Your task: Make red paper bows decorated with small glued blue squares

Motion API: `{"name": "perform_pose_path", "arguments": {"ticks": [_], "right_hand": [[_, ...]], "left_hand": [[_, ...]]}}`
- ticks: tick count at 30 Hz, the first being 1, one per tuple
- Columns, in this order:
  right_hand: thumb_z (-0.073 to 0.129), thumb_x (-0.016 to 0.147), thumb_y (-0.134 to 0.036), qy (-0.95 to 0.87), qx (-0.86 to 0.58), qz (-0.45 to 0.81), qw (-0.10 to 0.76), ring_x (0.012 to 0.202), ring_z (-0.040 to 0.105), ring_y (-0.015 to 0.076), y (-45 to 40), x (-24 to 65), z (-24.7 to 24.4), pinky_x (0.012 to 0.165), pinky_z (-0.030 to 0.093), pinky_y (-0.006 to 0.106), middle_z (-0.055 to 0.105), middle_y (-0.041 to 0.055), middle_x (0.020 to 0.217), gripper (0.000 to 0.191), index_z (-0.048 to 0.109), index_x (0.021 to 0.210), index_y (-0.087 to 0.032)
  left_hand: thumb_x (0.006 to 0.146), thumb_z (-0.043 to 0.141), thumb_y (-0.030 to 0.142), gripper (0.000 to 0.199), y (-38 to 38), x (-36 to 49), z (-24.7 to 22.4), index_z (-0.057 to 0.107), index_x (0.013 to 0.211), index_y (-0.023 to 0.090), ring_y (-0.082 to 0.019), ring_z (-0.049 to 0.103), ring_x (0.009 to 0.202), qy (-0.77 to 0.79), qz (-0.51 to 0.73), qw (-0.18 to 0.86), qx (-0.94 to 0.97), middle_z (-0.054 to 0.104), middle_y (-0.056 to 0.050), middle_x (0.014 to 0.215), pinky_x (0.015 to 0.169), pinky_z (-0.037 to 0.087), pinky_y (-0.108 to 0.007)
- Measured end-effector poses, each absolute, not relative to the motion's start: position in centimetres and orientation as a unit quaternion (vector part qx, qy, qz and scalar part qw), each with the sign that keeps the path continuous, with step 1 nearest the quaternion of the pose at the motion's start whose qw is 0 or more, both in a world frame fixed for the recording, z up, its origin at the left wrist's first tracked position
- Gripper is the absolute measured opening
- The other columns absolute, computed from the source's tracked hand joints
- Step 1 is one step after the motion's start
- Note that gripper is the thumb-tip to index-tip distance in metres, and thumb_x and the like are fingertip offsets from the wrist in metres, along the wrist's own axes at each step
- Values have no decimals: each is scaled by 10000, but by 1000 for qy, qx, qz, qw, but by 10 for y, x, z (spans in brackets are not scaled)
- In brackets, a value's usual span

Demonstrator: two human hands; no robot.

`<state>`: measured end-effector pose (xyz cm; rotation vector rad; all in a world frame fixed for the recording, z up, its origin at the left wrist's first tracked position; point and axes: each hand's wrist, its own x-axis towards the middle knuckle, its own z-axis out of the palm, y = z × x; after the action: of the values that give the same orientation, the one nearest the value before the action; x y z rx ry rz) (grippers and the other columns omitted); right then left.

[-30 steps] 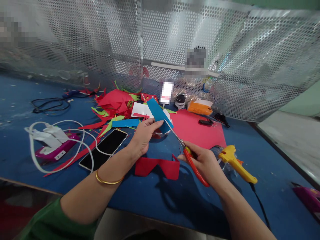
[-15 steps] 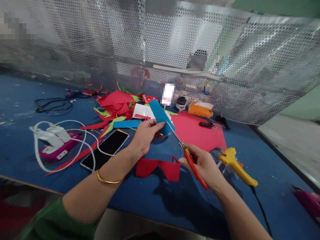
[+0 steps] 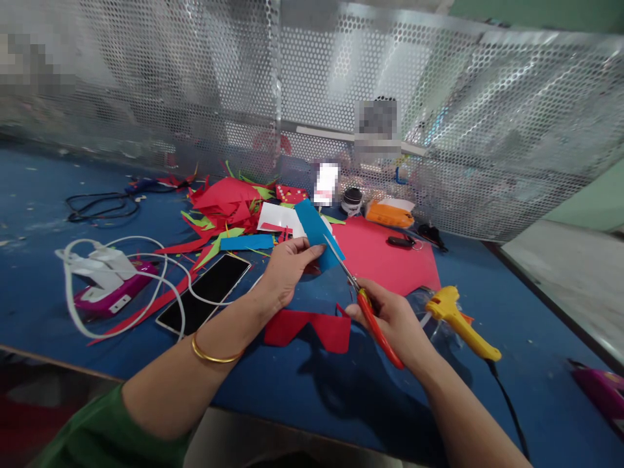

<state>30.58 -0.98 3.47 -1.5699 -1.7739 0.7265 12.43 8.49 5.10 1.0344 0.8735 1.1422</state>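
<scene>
My left hand (image 3: pixel 287 270) pinches a strip of blue paper (image 3: pixel 312 221) between thumb and fingers, holding it tilted above the table. In my right hand (image 3: pixel 387 318) are scissors (image 3: pixel 368 315) with red and yellow handles, and their blades lie across the lower part of the strip. Below both hands a red paper cut-out (image 3: pixel 307 330), shaped like a pair of glasses, rests on the blue table (image 3: pixel 273 396). Another blue strip (image 3: pixel 247 242) lies left of my left hand.
Red and green paper scraps (image 3: pixel 227 201) are heaped behind. To the left are a black-screened phone (image 3: pixel 207 292) and a purple power strip (image 3: pixel 117 292) with white cables. A red sheet (image 3: pixel 390 260) and a yellow glue gun (image 3: pixel 461 322) lie to the right. A perforated metal screen (image 3: pixel 331 84) stands behind.
The blue strip has turned slightly in my left hand, its upper end shifting a little right and down. The scissors stay across it, and the view has shifted slightly.
</scene>
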Motion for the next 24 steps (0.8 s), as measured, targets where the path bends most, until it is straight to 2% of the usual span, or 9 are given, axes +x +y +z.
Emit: {"name": "perform_pose_path", "arguments": {"ticks": [4,10,16,20,24], "right_hand": [[637,837,-554,-660,-610,299,321,567,402,130,-9,303,37,523,344,251,426,-63,620,452,642,1112,-195],[627,835,-571,-663,-610,294,321,566,374,126,-9,305,35,529,332,250,398,-65,608,405,659,1010,-207],[585,828,-641,-671,-614,264,321,566,360,121,-9,304,37,528,344,239,428,-55,606,477,674,964,-192],[561,840,-653,-683,-613,237,319,558,358,118,-8,303,39,520,342,233,429,-52,594,475,676,890,-194],[559,840,-652,-688,-614,222,318,543,361,118,-8,303,39,504,341,231,440,-51,588,470,686,898,-203]], "left_hand": [[723,747,227,122,84,125,51,681,636,174,-99,532,546,386,498,635,447,621,-6,627,535,452,-246],[734,750,233,154,85,125,49,667,623,166,-95,521,539,386,498,634,448,591,0,595,527,446,-236],[706,771,252,149,86,125,48,670,646,159,-100,536,535,375,498,644,443,617,-1,611,518,442,-238],[709,776,275,149,88,123,50,691,682,156,-116,562,549,370,496,660,427,641,-20,635,532,462,-257],[726,776,290,157,93,119,52,691,705,160,-129,592,581,364,535,646,404,652,-31,678,540,487,-264]]}}
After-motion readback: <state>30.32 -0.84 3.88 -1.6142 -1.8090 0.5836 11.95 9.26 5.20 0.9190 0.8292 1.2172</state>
